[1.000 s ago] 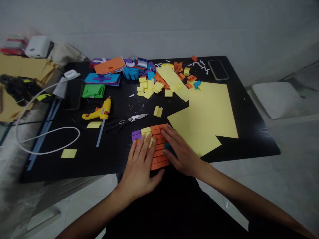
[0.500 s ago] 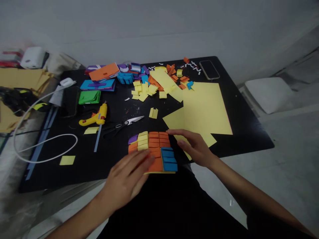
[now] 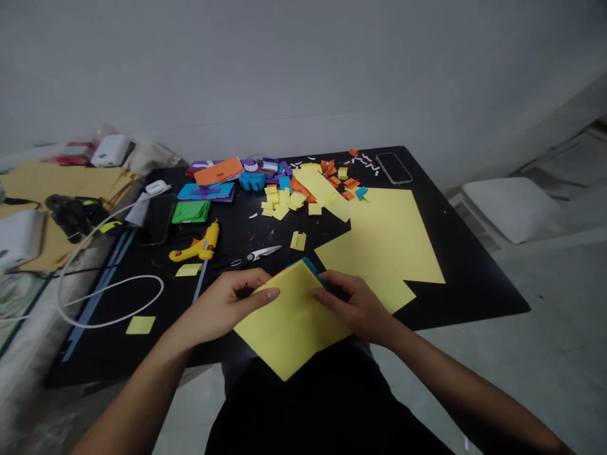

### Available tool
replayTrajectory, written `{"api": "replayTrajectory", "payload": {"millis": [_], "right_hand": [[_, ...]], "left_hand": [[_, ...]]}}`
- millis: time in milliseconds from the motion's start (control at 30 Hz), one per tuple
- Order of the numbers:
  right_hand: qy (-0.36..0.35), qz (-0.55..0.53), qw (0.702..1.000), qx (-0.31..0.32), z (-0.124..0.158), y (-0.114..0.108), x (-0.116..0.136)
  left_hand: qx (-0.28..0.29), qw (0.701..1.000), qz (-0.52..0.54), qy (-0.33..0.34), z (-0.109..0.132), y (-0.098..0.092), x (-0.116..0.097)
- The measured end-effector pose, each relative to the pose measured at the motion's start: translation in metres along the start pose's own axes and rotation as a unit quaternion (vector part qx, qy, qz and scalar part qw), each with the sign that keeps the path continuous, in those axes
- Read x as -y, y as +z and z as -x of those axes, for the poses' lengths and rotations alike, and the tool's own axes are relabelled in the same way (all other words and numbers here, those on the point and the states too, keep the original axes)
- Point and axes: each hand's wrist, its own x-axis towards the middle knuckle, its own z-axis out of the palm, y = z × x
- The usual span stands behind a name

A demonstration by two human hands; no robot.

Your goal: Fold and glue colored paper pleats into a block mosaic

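Note:
Both of my hands hold a yellow paper panel [image 3: 291, 319] lifted off the near edge of the black table [image 3: 474, 278]. Its plain yellow back faces me, and a sliver of blue pieces shows at its top corner. My left hand [image 3: 222, 306] pinches the panel's left edge with the thumb on top. On the right edge, the fingers of my right hand [image 3: 353, 303] are curled around it. A large cut yellow sheet [image 3: 389, 237] lies just right of my hands.
Scissors [image 3: 253, 256] and a yellow glue gun [image 3: 199, 246] lie behind my left hand. Farther back are folded colored paper scraps [image 3: 289, 189], stacked colored sheets [image 3: 203, 189] and a phone [image 3: 392, 167]. A white cable [image 3: 109, 297] loops at the left.
The panel lay flat with its orange, yellow and blue pieces facing up under my hands. Both hands have since lifted it and turned it over, so its yellow back shows.

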Motion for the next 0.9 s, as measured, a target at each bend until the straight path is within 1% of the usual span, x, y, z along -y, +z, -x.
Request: {"api": "replayTrajectory", "payload": {"millis": [100, 167, 233, 300, 367, 467, 567, 700, 800, 900], "right_hand": [[0.013, 0.041, 0.999, 0.027, -0.005, -0.003, 0.002], [0.017, 0.067, 0.996, 0.047, -0.009, -0.003, 0.005], [0.02, 0.086, 0.994, 0.065, -0.015, -0.005, 0.006], [0.03, 0.062, 0.994, 0.081, -0.02, -0.009, 0.005], [0.043, -0.004, 0.995, 0.094, -0.022, -0.015, 0.001], [0.077, -0.109, 0.986, 0.098, -0.019, -0.024, -0.007], [0.09, -0.211, 0.97, 0.075, -0.011, -0.027, -0.014], [0.044, -0.266, 0.963, 0.024, -0.003, -0.018, -0.011], [0.028, -0.297, 0.954, -0.009, 0.0, -0.01, 0.0], [0.001, -0.315, 0.949, -0.023, -0.001, -0.005, 0.015]], "left_hand": [[-0.006, 1.0, 0.01, -0.006, -0.001, 0.005, 0.004], [-0.005, 0.999, 0.04, -0.004, -0.002, 0.011, 0.006], [0.003, 0.997, 0.079, -0.018, -0.004, 0.018, 0.01], [-0.015, 0.991, 0.124, -0.038, -0.006, 0.024, 0.017], [-0.055, 0.981, 0.178, -0.056, -0.009, 0.028, 0.024], [-0.12, 0.951, 0.274, -0.082, -0.012, 0.031, 0.034], [-0.157, 0.913, 0.362, -0.1, -0.015, 0.033, 0.04], [-0.17, 0.871, 0.443, -0.124, -0.021, 0.043, 0.043], [-0.176, 0.841, 0.486, -0.159, -0.026, 0.056, 0.044], [-0.172, 0.814, 0.525, -0.182, -0.031, 0.072, 0.045]]}}
